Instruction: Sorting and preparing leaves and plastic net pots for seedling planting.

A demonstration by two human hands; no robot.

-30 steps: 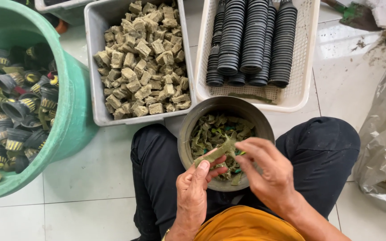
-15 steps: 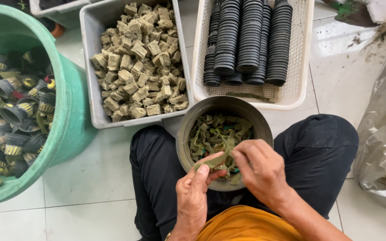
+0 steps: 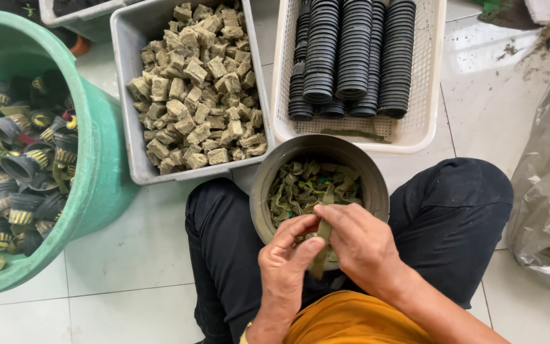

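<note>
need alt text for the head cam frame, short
Seen from above, a seated person's left hand and right hand pinch a green strip over a round metal bowl of green strips held between the knees. Beyond it sit a grey bin of tan cubes, a white basket of stacked black rings and a green tub of black pots.

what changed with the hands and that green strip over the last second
Both hands, left hand and right hand, drew slightly back from the bowl toward the body. The green strip, earlier slanted between them, now hangs nearly upright, pinched by both. The bowl between the knees, the grey tub of cubes, the white basket and the green bucket stayed put.
</note>
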